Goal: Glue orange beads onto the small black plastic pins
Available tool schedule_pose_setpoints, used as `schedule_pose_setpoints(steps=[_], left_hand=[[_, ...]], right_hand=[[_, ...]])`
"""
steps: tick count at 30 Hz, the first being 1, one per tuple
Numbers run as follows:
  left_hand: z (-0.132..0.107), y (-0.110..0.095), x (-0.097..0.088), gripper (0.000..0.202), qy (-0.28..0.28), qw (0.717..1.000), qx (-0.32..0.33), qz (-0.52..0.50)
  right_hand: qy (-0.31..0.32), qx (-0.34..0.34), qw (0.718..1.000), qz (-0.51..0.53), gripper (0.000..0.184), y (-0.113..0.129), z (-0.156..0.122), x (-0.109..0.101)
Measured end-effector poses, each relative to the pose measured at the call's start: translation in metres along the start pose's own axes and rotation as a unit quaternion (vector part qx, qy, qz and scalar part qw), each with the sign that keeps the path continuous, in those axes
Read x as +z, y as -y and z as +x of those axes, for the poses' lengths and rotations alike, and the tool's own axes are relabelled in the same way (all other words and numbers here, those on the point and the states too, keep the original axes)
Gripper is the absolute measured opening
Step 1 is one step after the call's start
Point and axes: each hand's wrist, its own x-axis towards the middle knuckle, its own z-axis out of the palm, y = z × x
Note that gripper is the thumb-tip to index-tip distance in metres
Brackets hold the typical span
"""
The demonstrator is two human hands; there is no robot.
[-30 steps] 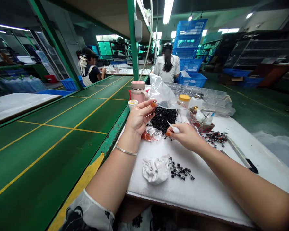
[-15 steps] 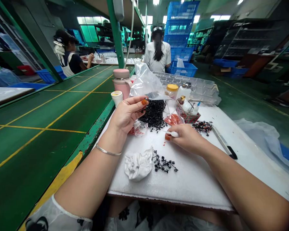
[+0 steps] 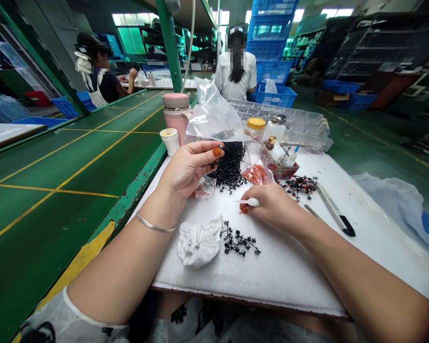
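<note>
Left hand [image 3: 191, 166] raised above the white board [image 3: 289, 267], thumb and forefinger pinched on a tiny dark part [image 3: 219, 146], too small to identify. Other fingers curled loosely. Silver bangle [image 3: 153, 226] on that wrist.

Right hand [image 3: 271, 206] rests low on the board, fingers closed around a small white pointed tool [image 3: 246, 202], tip aimed toward the left hand. Small red specks on the board just under the thumb.

Just beyond the left hand: heap of black plastic parts [image 3: 230, 164] spilling from a clear plastic bag [image 3: 214, 116]. Under the left palm, a small clear bag with red bits [image 3: 203, 187]. Between the two hands and slightly farther out, another bag of red pieces [image 3: 255, 174]. Nearer the body than both hands: crumpled white cloth [image 3: 198, 243] and a black sprue of parts [image 3: 239, 242], just beside each other.

Outward of the right hand: pile of black-and-red pieces [image 3: 300, 185], a red tray of small bottles [image 3: 280, 162], a utility knife [image 3: 334, 209]. Farther off: yellow-lidded jar [image 3: 255, 129], pink flask [image 3: 175, 114], small white cup [image 3: 169, 139], clear blister trays [image 3: 293, 124].

Left of the left hand: green conveyor belt [image 3: 75, 166] with yellow lines. Two other people [image 3: 236, 66] work far ahead.

No legible writing, labels or brands anywhere; jar and bottle labels too small to read.
</note>
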Motion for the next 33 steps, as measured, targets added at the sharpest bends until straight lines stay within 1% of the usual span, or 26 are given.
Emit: schedule_pose_setpoints(steps=[5,10,15,19,21,25,29,33], left_hand=[[0.0005,0.0019,0.0020,0.019,0.000,1.000,-0.008,0.003],[-0.0007,0.0050,0.0045,0.021,0.014,0.999,-0.030,0.018],[-0.0022,0.0057,0.0048,0.023,0.013,0.999,-0.034,0.022],[-0.0010,0.0073,0.0019,0.021,0.015,0.999,-0.026,0.015],[0.0000,0.0079,0.0004,0.020,0.020,0.999,-0.025,0.011],[0.0007,0.0070,0.0006,0.020,0.022,0.999,-0.026,0.015],[-0.0004,0.0058,0.0035,0.022,0.018,0.999,-0.028,0.018],[-0.0012,0.0072,0.0034,0.023,0.020,0.999,-0.028,0.019]], right_hand=[[-0.013,0.011,0.999,-0.037,0.017,-0.0004,0.0007,0.0041],[-0.016,0.040,0.999,-0.033,0.014,-0.0006,0.0014,0.0025],[-0.013,0.022,1.000,-0.003,0.016,-0.0048,0.0010,0.0023],[0.000,0.008,0.999,0.042,0.019,-0.0082,0.0001,-0.0004],[-0.003,0.003,0.999,0.049,0.020,-0.0089,0.0000,-0.0026],[-0.020,-0.002,0.999,0.036,0.021,-0.0085,0.0009,-0.0036],[-0.026,-0.008,0.999,0.019,0.018,-0.0067,0.0022,0.0005],[-0.028,0.005,0.999,-0.019,0.018,-0.0052,0.0031,0.0047]])
